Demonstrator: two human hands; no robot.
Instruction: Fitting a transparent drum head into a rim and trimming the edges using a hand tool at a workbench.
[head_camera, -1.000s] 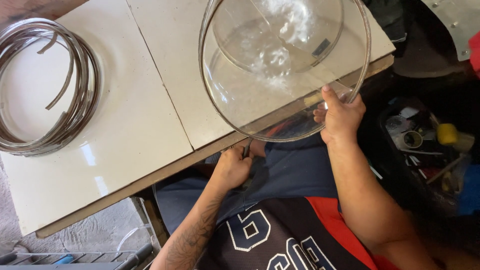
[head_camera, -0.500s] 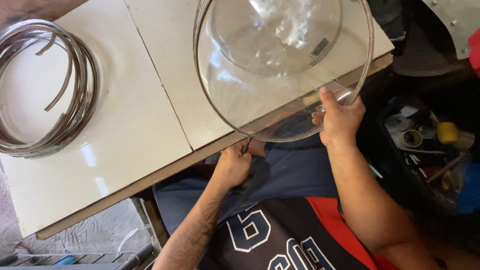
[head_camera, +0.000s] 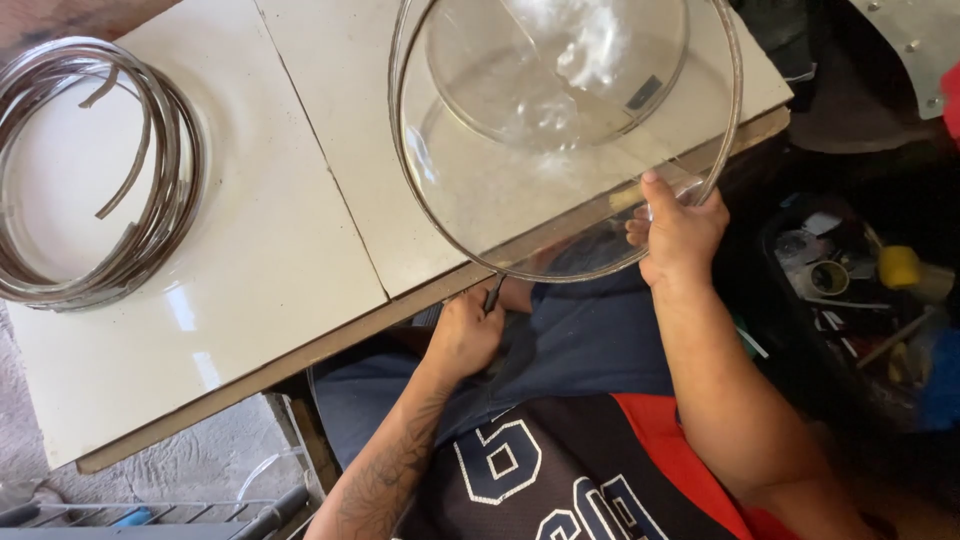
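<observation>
— White tiled boards formed the worktop (head_camera: 250, 260); what was gripped at its near edge?

— The right hand (head_camera: 680, 230) was closed on the near right rim of a large glass lid (head_camera: 560, 150), thumb on top, fingers underneath seen through the glass. The lid was held tilted over the worktop's right near corner, its metal rim band (head_camera: 400, 150) running round it. The left hand (head_camera: 465, 335) was clenched around a small dark tool (head_camera: 493, 293), whose tip was set against the lowest point of the band, just past the worktop's near edge.

— How was that step judged best done?

— The lid was thought best kept steady by the right hand while the tool was worked in short, light moves along the band, so that the glass was not chipped.

— What lay farther out?

— A coil of spare metal bands (head_camera: 90, 170) was lying at the far left corner. A small dark rectangular label (head_camera: 643, 93) was seen through the glass. Off the right edge, a dark bin (head_camera: 850, 290) with a yellow roll (head_camera: 898, 265) was noted.
</observation>
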